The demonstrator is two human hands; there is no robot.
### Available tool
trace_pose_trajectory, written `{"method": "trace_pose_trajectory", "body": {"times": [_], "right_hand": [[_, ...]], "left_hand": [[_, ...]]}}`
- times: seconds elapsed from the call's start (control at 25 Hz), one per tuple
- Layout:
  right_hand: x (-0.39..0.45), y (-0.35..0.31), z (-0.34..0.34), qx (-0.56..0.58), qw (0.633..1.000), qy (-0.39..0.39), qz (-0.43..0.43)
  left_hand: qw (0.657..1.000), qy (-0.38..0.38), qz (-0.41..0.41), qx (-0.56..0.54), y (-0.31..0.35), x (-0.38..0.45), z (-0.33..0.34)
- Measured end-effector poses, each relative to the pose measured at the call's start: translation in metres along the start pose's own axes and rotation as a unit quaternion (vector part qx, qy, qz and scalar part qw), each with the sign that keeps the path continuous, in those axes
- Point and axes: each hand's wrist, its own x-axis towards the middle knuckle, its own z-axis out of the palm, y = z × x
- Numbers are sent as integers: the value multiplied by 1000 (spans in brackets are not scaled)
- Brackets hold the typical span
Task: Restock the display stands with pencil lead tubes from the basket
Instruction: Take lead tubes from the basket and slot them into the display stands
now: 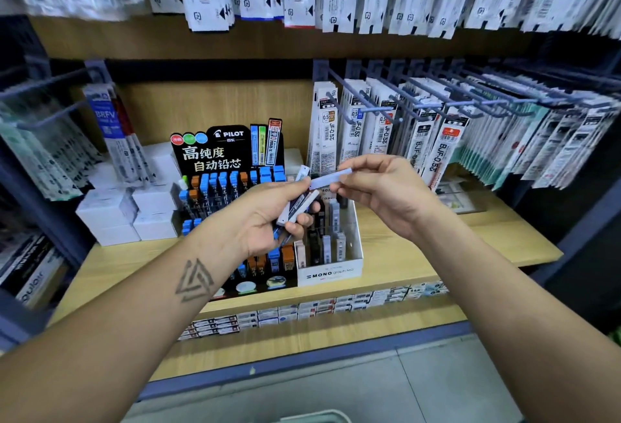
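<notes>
Wooden shelf board [453,248] is carrying the black tiered Pilot lead stand [232,194] and, just right of it, the white cardboard Mono box [353,254]. Left hand [268,221] is gripping a bundle of slim lead tubes [299,207] above the stands; right hand [379,194] is pinching one pale flat tube [331,178], lying near-level, long axis running left-right. Best turning it upright and matching its slot before lowering
</notes>
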Motion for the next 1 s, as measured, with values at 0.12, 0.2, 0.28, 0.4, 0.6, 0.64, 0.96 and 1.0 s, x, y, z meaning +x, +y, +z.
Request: {"method": "trace_pose_trajectory", "body": {"times": [0.12,0.2,0.28,0.4,0.6,0.64,0.96,1.0], "right_hand": [[-1,2,-1,-51,998,-41,-10],[0,4,-2,-63,997,-37,-9],[1,4,-2,-47,998,-32,-1],[1,5,-3,-39,999,-25,6],[8,4,-7,-41,996,81,0],[12,3,-11,-77,992,97,-20],[21,-3,-26,-357,923,111,-87],[22,-1,-27,-394,908,107,-90]], "left_hand": [[1000,5,1,5,1,-2,1],[999,21,21,32,1,-3,1],[997,36,43,54,1,-4,0],[994,43,62,76,-2,-2,0],[992,60,63,89,-1,-1,2],[993,65,63,77,2,-1,1],[992,82,83,37,15,-2,-11],[993,79,83,40,14,-3,-10]]}}
